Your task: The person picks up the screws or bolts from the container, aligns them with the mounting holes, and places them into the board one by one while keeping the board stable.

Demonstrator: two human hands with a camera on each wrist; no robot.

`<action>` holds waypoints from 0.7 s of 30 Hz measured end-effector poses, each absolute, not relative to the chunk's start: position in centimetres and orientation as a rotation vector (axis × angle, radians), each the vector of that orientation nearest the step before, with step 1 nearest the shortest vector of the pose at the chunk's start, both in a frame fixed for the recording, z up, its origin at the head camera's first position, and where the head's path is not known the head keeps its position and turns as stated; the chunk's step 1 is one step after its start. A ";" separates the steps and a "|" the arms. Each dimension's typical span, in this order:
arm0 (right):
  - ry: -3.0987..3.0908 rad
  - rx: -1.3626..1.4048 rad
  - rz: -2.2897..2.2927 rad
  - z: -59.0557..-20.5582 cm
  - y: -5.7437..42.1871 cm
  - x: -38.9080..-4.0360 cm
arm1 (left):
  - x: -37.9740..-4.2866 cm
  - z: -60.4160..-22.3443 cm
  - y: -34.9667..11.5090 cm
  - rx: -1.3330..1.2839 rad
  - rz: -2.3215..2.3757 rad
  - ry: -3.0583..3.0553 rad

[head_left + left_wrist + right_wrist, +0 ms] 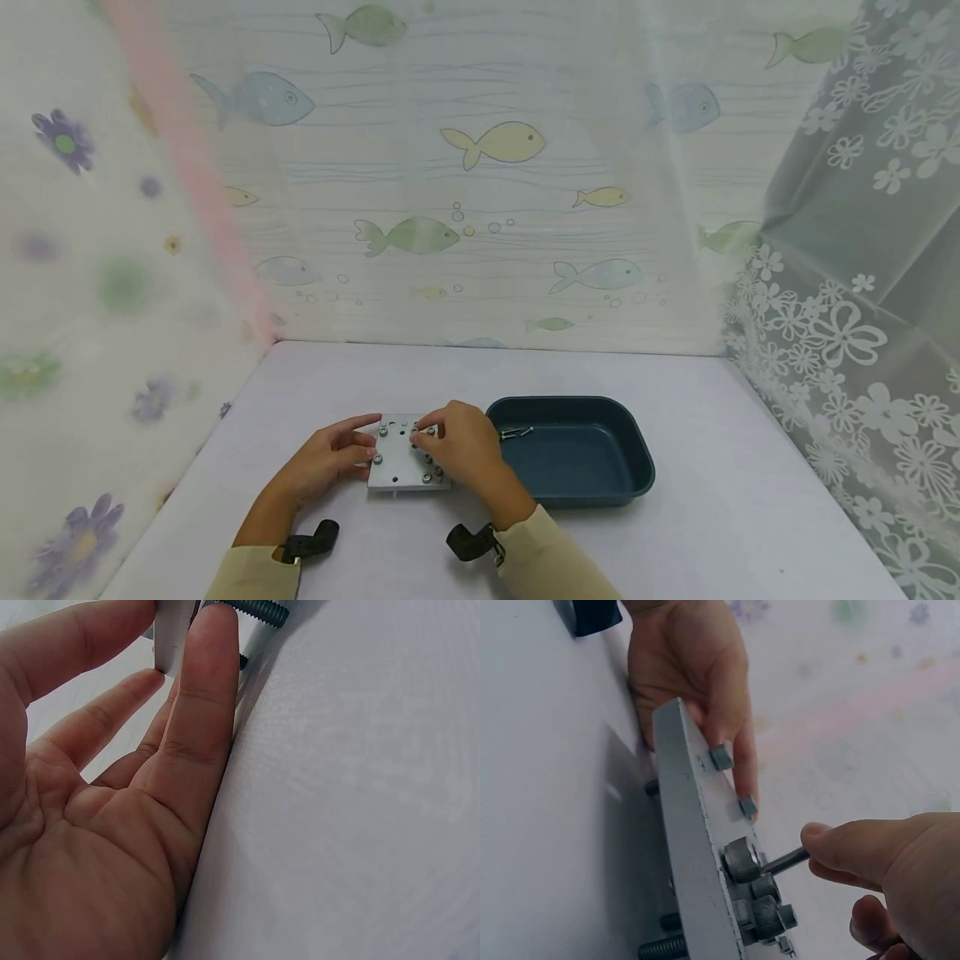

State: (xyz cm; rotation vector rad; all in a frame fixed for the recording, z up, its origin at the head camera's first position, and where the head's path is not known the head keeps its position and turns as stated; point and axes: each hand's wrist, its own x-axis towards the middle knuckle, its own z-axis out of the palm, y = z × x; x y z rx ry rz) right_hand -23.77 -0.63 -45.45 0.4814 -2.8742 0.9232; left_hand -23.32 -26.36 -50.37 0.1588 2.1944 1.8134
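Observation:
A silvery metal plate [397, 471] carries several cap-head screws [742, 859] on its upper face. Threaded shanks [262, 610] stick out below it, over the white table. My left hand [326, 458] grips the plate's left edge, one fingertip at its underside near a shank in the left wrist view. Over the plate's upper right part, my right hand [465, 446] pinches a thin threaded screw [787, 861] between thumb and finger. In the right wrist view its far end overlaps one of the larger knurled screw heads. My right hand hides part of the plate's right side in the head view.
A dark blue tray [592, 467] stands just right of the plate, behind my right forearm. A few small screws [517, 432] lie at its left side. Patterned curtains [480, 250] hang along the table's back and both sides.

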 end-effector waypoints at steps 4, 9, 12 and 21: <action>-2.886 0.475 0.847 -45.7 -0.9 -23.8 | -23.3 -50.4 -26.3 0.162 1.809 2.199; -2.897 0.478 0.812 -45.7 -0.9 -23.8 | -23.3 -50.3 -26.3 0.156 1.804 2.202; -2.892 0.490 0.810 -45.7 -0.9 -23.7 | -23.3 -50.2 -26.3 0.162 1.802 2.206; -2.887 0.508 0.793 -45.8 -0.8 -23.5 | -23.4 -50.4 -26.3 0.155 1.791 2.212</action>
